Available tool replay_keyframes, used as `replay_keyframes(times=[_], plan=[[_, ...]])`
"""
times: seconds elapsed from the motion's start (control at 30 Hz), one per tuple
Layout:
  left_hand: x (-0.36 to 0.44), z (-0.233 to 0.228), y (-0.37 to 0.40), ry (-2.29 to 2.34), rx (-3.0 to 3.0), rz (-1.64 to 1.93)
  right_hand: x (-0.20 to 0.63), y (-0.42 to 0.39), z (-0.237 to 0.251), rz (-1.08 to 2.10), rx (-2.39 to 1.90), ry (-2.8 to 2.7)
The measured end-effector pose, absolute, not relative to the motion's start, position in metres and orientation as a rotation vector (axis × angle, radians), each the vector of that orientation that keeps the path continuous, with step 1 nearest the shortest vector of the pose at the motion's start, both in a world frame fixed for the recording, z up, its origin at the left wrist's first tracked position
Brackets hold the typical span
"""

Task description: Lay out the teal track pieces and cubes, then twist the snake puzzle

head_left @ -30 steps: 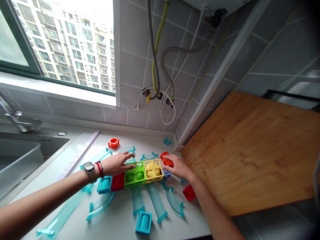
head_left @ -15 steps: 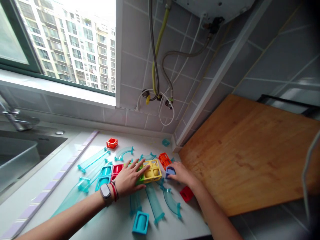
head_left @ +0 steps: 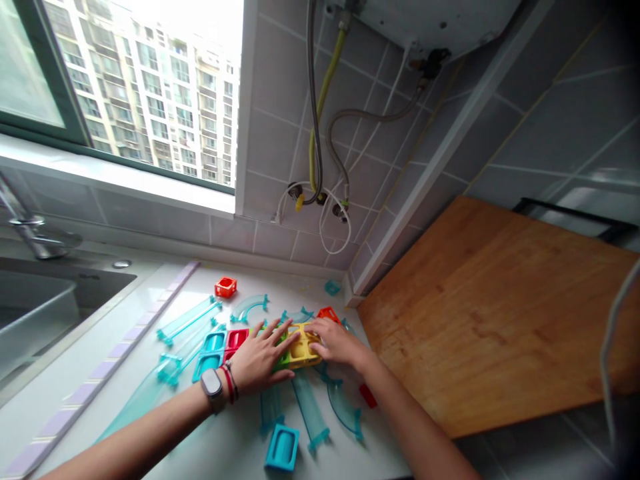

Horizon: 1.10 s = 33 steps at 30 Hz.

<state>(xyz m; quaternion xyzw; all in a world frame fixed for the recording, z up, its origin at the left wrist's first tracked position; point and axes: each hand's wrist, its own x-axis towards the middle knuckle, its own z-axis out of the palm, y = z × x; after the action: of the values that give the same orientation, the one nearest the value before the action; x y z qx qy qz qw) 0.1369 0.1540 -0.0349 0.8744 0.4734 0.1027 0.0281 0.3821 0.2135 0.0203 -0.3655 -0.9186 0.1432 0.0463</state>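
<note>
My left hand (head_left: 263,353) lies flat with fingers spread across the middle of a row of joined toy blocks. It covers much of the green blocks (head_left: 283,359). Red blocks (head_left: 236,341) and turquoise blocks (head_left: 210,355) make up the row's left end. At the right end, my right hand (head_left: 337,340) has its thumb and fingers curled around a yellow block (head_left: 302,347). Behind the right hand an orange block (head_left: 327,313) partly shows. The blue block is not visible now; my right hand covers the spot where it was.
Clear turquoise track pieces (head_left: 311,410) lie around the row, some curved (head_left: 345,408). A loose turquoise block (head_left: 283,447) is near the front, an orange block (head_left: 225,287) at the back. A red block (head_left: 368,396) sits by my right forearm. A wooden board (head_left: 500,320) stands right; a sink (head_left: 100,287) is left.
My right hand has moved left from the blue block onto the yellow end of the row. The blue block has gone out of sight. My left hand stays in place.
</note>
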Motion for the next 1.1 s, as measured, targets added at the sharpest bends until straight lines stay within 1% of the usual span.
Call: replay_keyframes(times=[0.2, 0.5, 0.87, 1.0, 1.1], plan=[[0.138, -0.032, 0.152, 1.464, 2.681, 0.352, 0.381, 0.24, 0.027, 0.41, -1.129, -2.946], [0.138, -0.033, 0.153, 1.463, 2.677, 0.393, 0.374, 0.242, 0.037, 0.354, -1.077, -3.089], [0.139, -0.036, 0.15, 1.503, 2.662, 0.464, 0.381, 0.224, 0.03, 0.115, -1.293, -3.039], [0.139, -0.036, 0.151, 1.487, 2.663, 0.482, 0.389, 0.237, 0.034, 0.122, -1.339, -3.02], [0.139, -0.035, 0.151, 1.478, 2.657, 0.492, 0.393, 0.262, 0.041, 0.139, -1.373, -2.964]])
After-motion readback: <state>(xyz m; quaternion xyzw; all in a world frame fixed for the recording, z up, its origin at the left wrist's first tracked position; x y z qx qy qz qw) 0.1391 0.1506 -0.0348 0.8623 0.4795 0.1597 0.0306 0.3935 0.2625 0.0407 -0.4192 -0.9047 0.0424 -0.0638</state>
